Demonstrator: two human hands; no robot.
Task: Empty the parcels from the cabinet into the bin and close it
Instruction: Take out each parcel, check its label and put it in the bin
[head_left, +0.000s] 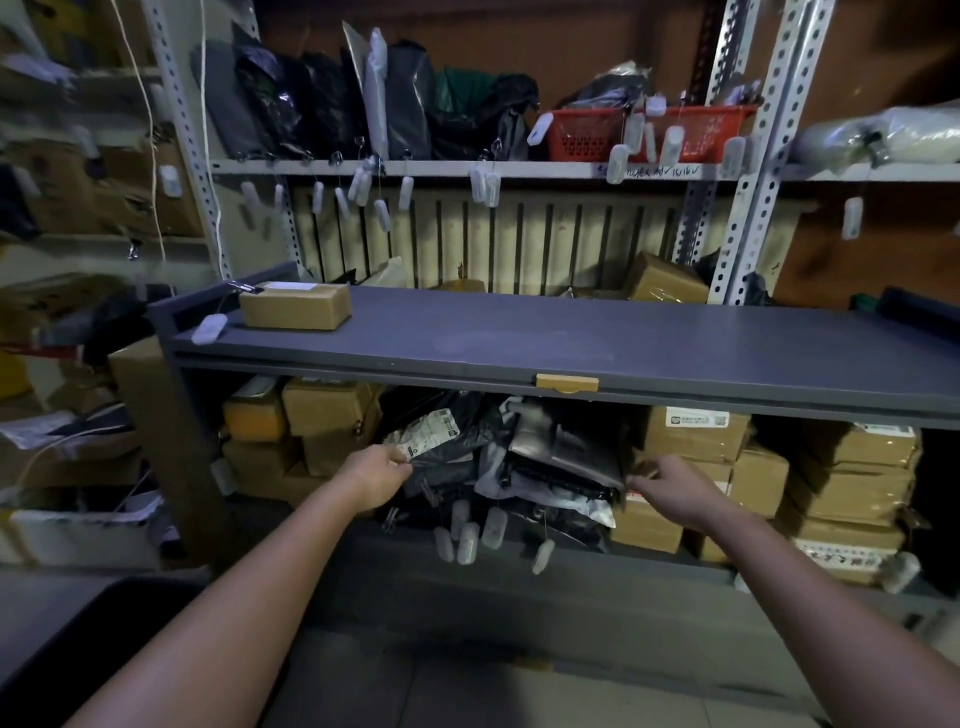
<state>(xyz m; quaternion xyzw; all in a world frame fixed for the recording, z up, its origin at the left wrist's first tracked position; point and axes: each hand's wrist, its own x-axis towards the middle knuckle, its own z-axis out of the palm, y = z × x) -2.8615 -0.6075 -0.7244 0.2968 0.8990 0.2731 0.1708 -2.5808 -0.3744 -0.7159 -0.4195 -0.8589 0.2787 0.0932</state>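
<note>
From the head view, both arms reach into the open lower bay of the grey cabinet (519, 338). The parcels are all inside it. A slumped pile of soft mailer bags (561, 457) sits in the middle, with brown boxes (327, 410) stacked on its left and more cartons (696, 431) on its right.

The left hand (382, 475) is at the pile's left end, its fingers (402, 464) curled and pinching the edge of a black bag with a white label (441, 467). The right hand (675, 491) is at the pile's right end. Its fingertips (641, 483) touch the grey bags' corner, but I cannot tell whether they have closed on anything.

The pile lies flat with its long axis running left to right along the opening, between the two hands. The bags' edges face outward, and their white tags (467, 540) dangle over the front lip.

I reckon the step is to haul the soft heap out as one bundle. To do it well, get both hands under the lowest bag rather than pinching one film edge. Then draw straight out and low, so the strings do not snag on the lip.

The yellow-handled door (567, 383) sits tucked under the top. A dark shape (62, 634) at lower left may be the bin, though I cannot say.
</note>
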